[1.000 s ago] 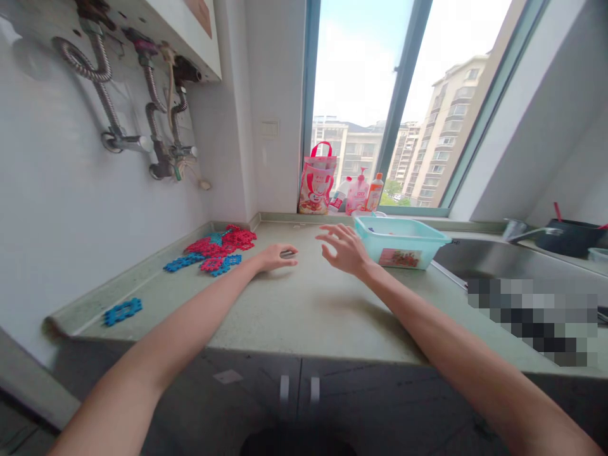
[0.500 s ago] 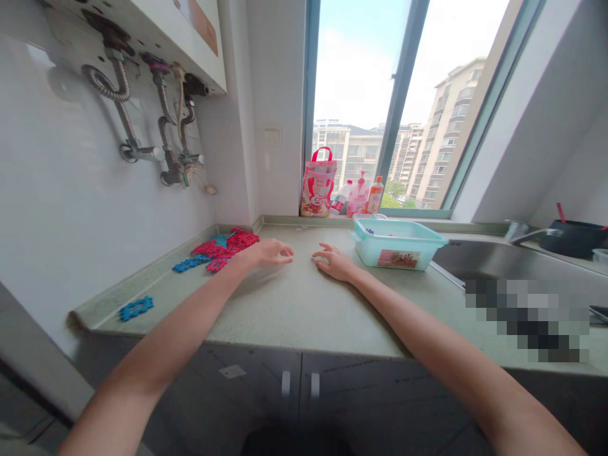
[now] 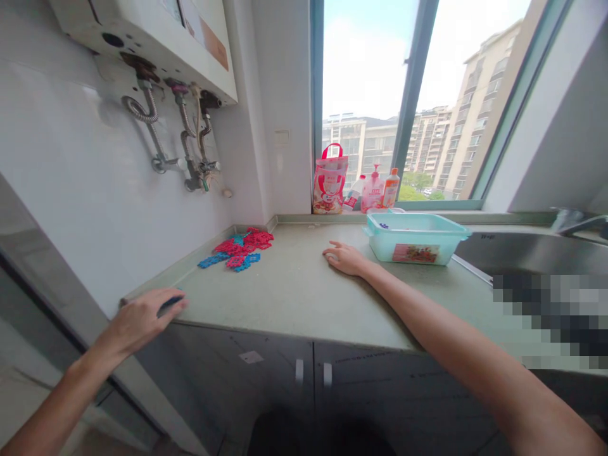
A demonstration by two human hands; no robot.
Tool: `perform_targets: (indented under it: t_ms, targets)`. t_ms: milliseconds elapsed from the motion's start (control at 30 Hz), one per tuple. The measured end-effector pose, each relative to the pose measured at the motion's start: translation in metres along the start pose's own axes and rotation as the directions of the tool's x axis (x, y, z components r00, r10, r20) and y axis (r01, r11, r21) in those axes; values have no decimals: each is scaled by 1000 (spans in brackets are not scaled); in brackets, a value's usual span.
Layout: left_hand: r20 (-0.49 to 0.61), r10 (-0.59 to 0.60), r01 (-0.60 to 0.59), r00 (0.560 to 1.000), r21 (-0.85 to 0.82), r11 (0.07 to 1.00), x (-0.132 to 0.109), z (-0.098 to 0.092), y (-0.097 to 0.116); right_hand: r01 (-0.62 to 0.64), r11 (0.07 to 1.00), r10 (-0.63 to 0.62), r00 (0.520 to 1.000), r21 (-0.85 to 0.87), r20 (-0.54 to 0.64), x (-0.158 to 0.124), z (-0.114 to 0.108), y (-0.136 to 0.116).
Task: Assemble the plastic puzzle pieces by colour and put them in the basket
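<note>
My left hand (image 3: 137, 320) is at the near left corner of the green countertop (image 3: 294, 297). Its fingers curl over a small blue lattice piece (image 3: 170, 302), which is mostly hidden under them. My right hand (image 3: 344, 258) lies flat on the counter with fingers spread and holds nothing. It is just left of a teal plastic tub (image 3: 415, 235). A pile of red and blue lattice pieces (image 3: 237, 248) lies against the back left wall, apart from both hands.
A red gift bag (image 3: 329, 183) and bottles (image 3: 377, 190) stand on the window sill. A steel sink (image 3: 532, 253) is on the right. A water heater with hoses (image 3: 185, 145) hangs over the left wall. Cabinet doors (image 3: 308, 380) sit below the counter.
My left hand has drawn back from beside the pile to the single blue piece at the near left corner. My right hand has settled flat on the counter. The camera has turned left.
</note>
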State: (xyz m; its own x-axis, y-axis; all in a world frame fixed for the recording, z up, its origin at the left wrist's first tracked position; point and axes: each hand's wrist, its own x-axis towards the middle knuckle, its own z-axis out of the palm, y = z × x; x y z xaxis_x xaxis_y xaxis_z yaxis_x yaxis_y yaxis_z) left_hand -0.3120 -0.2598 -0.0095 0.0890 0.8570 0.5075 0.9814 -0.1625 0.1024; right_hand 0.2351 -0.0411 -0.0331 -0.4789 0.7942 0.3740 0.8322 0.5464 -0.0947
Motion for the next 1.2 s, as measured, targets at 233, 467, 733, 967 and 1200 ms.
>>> perform_targets:
  t_ms: [233, 467, 733, 967, 1200]
  targets:
    - [281, 285, -205, 916, -281, 937, 15, 10, 77, 45, 999, -45, 999, 23, -1, -10, -1, -7]
    - [160, 300, -261, 941, -224, 939, 110, 34, 73, 91, 994, -89, 995, 53, -37, -27, -8, -13]
    - [124, 296, -287, 947, -87, 954, 126, 55, 38, 221, 969, -218, 975, 109, -34, -26, -16, -40]
    - [-197, -84, 128, 977, 226, 966, 129, 42, 19, 230, 956, -230, 973, 184, -21, -26, -16, -43]
    - [73, -26, 9, 997, 219, 976, 139, 72, 10, 227, 959, -236, 971, 173, 37, -24, -18, -43]
